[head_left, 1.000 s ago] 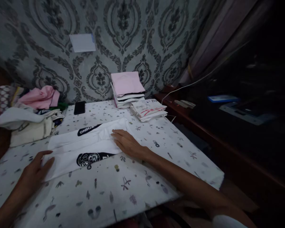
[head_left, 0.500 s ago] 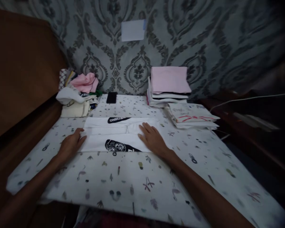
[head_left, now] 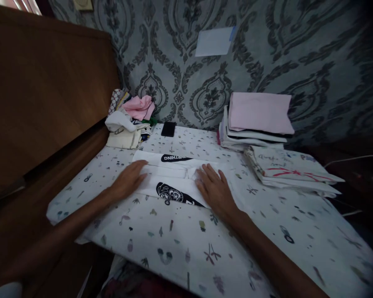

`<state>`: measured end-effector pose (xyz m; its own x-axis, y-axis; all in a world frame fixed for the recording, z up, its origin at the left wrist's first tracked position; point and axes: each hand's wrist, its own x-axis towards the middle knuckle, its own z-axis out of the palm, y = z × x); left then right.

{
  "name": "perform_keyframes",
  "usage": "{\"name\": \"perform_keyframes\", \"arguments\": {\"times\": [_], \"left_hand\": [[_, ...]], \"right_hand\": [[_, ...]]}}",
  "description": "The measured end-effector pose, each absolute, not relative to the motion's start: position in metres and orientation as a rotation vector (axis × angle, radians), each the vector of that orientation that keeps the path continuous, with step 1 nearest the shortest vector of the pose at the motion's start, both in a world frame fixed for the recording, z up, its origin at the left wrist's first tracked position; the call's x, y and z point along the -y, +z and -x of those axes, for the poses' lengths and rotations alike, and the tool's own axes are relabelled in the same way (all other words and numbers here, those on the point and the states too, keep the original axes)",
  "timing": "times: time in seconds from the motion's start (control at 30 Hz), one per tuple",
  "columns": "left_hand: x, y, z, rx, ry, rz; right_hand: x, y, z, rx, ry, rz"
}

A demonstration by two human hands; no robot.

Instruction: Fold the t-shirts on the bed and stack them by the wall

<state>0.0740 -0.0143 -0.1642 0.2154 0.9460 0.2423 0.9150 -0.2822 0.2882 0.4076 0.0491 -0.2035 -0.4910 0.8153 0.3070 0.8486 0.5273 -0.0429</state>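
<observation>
A white T-shirt (head_left: 174, 170) lies folded into a long strip across the table, its two sides turned in toward the middle. Black printed patches with white lettering and cartoon faces show on both folded sides. My left hand (head_left: 128, 181) rests on the strip's left end, fingers stretched out toward the middle. Flat on the right part of the cloth lies my right hand (head_left: 216, 188), its fingers spread. Neither hand grips the fabric. The strip's far right end is partly covered by my right hand.
A patterned white sheet (head_left: 180, 231) covers the table. At the back left is a loose heap of clothes (head_left: 124, 136), beside a black phone-like object (head_left: 168, 129). Folded pink and white clothes (head_left: 257, 111) are stacked back right, with folded printed cloths (head_left: 294, 169) in front. A wooden panel (head_left: 49, 82) borders the left.
The view has swung left, so everything appears further right. My left hand has moved inward from the shirt's left edge onto its surface. My right hand stays flat on the cloth.
</observation>
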Motion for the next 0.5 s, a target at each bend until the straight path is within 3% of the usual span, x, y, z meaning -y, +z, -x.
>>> {"name": "perform_keyframes", "arguments": {"times": [0.17,0.5], "left_hand": [[-0.012,-0.184,-0.111,-1.551,0.277,-2.596],[-0.014,-0.203,-0.064,-2.009,0.075,-2.341]], "right_hand": [[-0.052,-0.204,-0.38,2.589,-0.059,1.428],[-0.053,-0.206,-0.384,2.567,0.183,1.449]]}}
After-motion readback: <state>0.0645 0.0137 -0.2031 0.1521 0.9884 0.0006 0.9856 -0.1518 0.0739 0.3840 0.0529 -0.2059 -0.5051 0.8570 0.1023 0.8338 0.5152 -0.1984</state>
